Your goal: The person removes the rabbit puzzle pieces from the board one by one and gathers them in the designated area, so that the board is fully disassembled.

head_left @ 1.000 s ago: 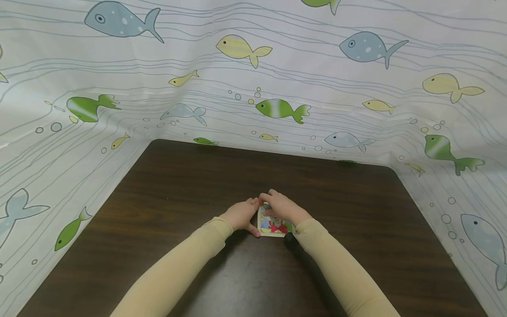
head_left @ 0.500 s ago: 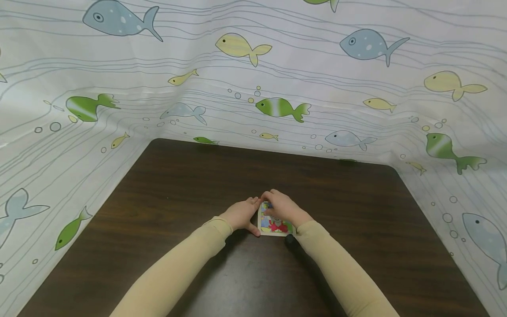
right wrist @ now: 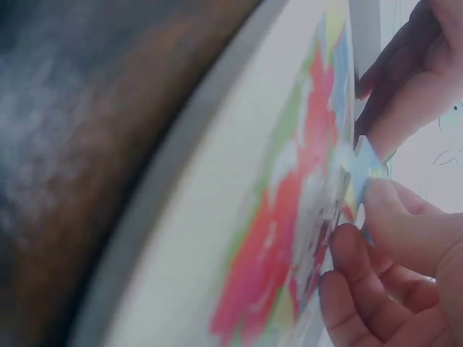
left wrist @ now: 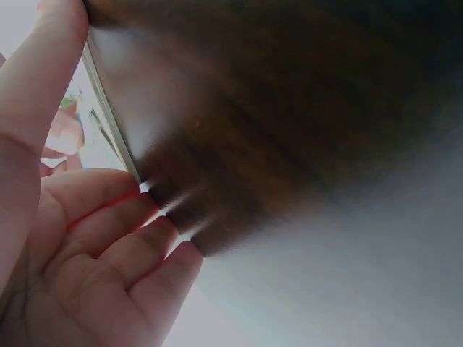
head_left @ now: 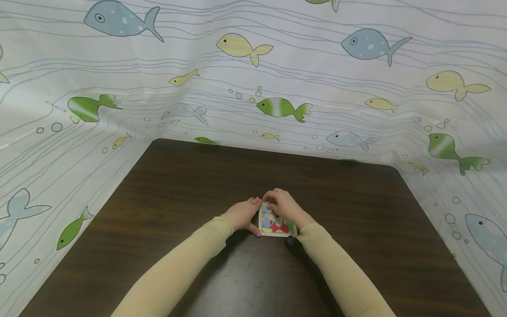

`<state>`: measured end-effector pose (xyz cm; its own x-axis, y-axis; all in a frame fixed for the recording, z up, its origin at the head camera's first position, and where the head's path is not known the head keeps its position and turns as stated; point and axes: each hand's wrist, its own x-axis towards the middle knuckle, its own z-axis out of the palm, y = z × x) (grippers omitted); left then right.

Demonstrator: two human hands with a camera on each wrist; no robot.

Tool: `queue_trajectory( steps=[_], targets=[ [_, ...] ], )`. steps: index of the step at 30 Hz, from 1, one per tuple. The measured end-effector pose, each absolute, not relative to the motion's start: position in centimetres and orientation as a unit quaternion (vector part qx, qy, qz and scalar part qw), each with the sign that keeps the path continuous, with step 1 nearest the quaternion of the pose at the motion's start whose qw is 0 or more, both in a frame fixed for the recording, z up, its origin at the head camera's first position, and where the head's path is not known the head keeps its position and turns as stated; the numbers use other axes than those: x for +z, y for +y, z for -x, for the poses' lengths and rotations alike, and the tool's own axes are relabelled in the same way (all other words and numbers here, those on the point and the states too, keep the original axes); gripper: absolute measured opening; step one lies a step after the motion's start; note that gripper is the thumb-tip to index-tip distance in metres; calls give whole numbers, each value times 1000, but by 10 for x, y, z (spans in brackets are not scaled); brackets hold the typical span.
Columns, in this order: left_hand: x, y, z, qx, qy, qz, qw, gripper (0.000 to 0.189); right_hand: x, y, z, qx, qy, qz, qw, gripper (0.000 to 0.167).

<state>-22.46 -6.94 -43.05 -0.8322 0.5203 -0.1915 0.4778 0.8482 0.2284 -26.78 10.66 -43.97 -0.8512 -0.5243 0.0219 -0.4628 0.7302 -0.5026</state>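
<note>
A small picture puzzle in a pale frame [head_left: 273,234] lies on the table, its picture showing a red-and-white figure. My left hand [head_left: 242,215] rests against the frame's left edge, thumb at the near corner and straight fingers at the far one. In the left wrist view those fingers [left wrist: 94,191] lie along the table beside the frame. Over the upper part of the picture, my right hand [head_left: 288,207] pinches a blue puzzle piece [right wrist: 367,163] between thumb and fingers. The right wrist view has the piece tilted up from the board; the hand covers part of the picture.
A dark wooden table [head_left: 190,176] spreads around the puzzle. White cloth [head_left: 237,79] printed with fish rises behind it and along both sides. A black rounded object [head_left: 292,241] sits beneath the right sleeve, by the frame's near right corner.
My right hand has shifted slightly right, drawing back from the frame's far left corner. The left hand and the frame stay almost in place.
</note>
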Motion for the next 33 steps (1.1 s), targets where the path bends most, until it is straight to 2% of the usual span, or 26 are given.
queue_trajectory(
  steps=[12, 21, 33],
  targets=[
    [-431, -68, 226, 90, 952, -262, 127, 104, -444, 111, 272, -329, 919, 202, 75, 12],
    [-433, -67, 227, 85, 954, -261, 124, 104, -437, 108, 272, -297, 927, 212, 84, 4],
    [-433, -69, 226, 96, 953, -257, 129, 105, -427, 116, 270, -318, 925, 185, 93, 4]
  ],
)
